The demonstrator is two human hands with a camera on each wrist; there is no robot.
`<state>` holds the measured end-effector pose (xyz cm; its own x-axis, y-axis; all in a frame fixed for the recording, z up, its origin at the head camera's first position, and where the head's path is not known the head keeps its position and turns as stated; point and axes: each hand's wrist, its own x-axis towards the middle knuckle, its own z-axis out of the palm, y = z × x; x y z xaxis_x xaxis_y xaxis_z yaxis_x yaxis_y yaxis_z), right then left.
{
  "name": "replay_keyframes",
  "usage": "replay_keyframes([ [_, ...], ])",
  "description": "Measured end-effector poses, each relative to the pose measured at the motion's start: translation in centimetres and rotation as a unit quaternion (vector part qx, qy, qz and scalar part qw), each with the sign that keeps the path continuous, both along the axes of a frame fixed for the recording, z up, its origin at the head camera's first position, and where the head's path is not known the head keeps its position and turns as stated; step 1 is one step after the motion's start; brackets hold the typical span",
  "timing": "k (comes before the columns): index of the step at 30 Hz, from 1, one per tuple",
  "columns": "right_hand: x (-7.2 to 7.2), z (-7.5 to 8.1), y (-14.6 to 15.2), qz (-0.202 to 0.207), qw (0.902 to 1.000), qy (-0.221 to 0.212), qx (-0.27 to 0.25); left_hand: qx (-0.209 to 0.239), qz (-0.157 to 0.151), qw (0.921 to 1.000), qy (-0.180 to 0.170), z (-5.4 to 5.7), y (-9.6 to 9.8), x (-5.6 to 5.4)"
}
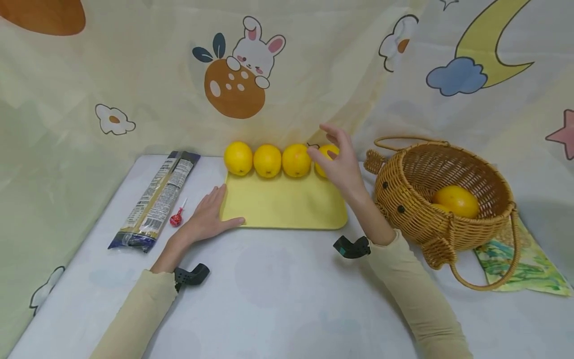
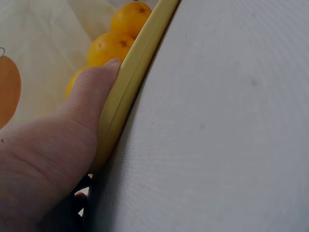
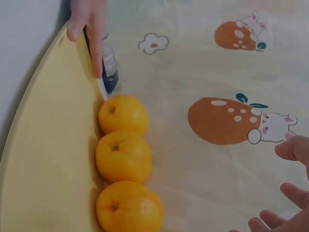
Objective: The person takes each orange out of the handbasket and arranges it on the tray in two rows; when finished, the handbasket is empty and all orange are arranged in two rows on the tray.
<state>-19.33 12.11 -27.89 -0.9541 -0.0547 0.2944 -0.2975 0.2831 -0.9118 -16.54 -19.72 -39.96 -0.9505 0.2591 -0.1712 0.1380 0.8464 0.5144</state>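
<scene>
A row of several oranges (image 1: 267, 159) lines the back edge of a flat yellow tray (image 1: 287, 204). My left hand (image 1: 204, 217) rests against the tray's left end, fingers straight along the side and thumb at the front corner. In the left wrist view that thumb (image 2: 87, 94) lies on the tray's rim. Raised over the back right corner, my right hand (image 1: 345, 167) holds nothing, its fingers spread and slightly bent. It partly covers the rightmost orange (image 1: 320, 170). Three oranges (image 3: 123, 157) of the row show in the right wrist view, with the right fingers (image 3: 294, 147) apart from them.
Right of the tray stands a wicker basket (image 1: 417, 219) with oranges (image 1: 457, 200) inside. A green patterned packet (image 1: 533, 264) lies partly under it. At the left are a long printed package (image 1: 154, 199) and a red lollipop (image 1: 176, 218). A printed curtain (image 1: 314, 75) hangs behind.
</scene>
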Motion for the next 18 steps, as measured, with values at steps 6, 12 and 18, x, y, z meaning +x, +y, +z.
replay_keyframes([
  [6,2.5,0.6,1.5,0.052,0.9983,-0.023,0.012,0.005,-0.010,0.9999,0.004,-0.6,0.5,-0.3],
  [12,6.3,1.7,4.9,0.108,0.9904,-0.050,0.071,0.000,-0.015,0.9999,-0.001,-0.9,0.8,-0.2],
  [18,7.6,3.7,8.5,0.114,0.9711,0.000,0.210,0.002,0.003,1.0000,0.003,-0.3,-0.1,0.1],
])
